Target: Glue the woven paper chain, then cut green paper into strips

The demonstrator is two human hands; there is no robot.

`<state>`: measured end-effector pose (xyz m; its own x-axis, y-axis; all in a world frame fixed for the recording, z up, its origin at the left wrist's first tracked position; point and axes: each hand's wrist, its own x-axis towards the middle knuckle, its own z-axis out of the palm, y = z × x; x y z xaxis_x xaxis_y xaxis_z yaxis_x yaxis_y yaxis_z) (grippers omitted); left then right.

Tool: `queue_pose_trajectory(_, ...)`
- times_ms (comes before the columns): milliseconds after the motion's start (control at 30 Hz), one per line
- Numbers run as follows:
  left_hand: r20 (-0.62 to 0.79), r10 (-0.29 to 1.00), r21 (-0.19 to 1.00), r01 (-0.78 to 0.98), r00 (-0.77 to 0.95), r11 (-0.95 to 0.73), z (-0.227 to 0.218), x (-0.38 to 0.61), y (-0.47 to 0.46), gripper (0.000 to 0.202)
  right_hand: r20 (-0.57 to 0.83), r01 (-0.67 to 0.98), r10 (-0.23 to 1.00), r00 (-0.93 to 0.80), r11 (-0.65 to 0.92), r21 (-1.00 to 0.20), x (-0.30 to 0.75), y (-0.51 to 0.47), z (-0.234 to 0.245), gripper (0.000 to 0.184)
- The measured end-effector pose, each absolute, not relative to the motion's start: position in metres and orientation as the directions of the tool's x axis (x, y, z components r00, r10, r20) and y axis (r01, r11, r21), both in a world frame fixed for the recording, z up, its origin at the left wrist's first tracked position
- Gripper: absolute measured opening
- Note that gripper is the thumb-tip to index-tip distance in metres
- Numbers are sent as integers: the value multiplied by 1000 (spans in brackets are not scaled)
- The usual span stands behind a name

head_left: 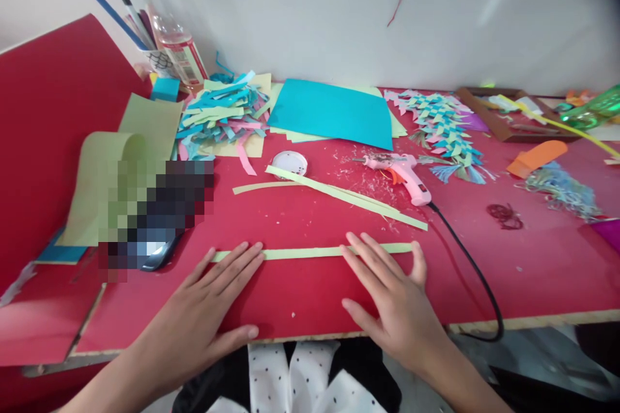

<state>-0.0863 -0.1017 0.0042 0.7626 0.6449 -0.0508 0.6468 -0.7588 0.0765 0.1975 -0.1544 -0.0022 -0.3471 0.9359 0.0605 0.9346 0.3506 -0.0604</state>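
A narrow pale green paper strip (303, 253) lies crosswise on the red tabletop in front of me. My left hand (213, 297) rests flat with its fingertips on the strip's left part. On its right part, the fingers of my right hand (390, 293) are spread out and press lightly down. Neither hand grips anything. Just beyond, more pale green strips (349, 197) cross each other, one of them lying over the edge of a small round white lid (289, 163). A pink glue gun (400, 174) lies on its side to the right of them, its black cord running toward the table's front edge.
At the back are a pile of cut paper strips (223, 113), blue sheets (334, 111) and a woven paper piece (436, 122). A bottle (181, 51) stands by a pen cup (159, 62). Curled green paper (92, 174) is left; red thread (505, 216) and a brown tray (504, 126) are right.
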Motion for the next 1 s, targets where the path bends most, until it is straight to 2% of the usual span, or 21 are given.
queue_pose_trajectory(133, -41, 639, 69, 640, 768, -765, 2, -80, -99, 76, 4, 880, 891, -455, 450, -153, 169, -144, 2, 64)
queue_pose_trajectory(300, 8, 634, 39, 634, 773, -773, -4, -79, -99, 78, -51, 854, 871, -489, 466, -232, 145, -135, 2, 69)
queue_pose_trajectory(700, 15, 637, -38, 637, 771, -770, -4, -76, -100, 72, -12, 940, 948, -319, 315, -134, 185, -156, -9, 65)
queue_pose_trajectory(1000, 27, 625, -65, 625, 780, -778, 3, -78, -94, 68, 37, 956, 963, -268, 270, -113, 200, -144, -10, 48)
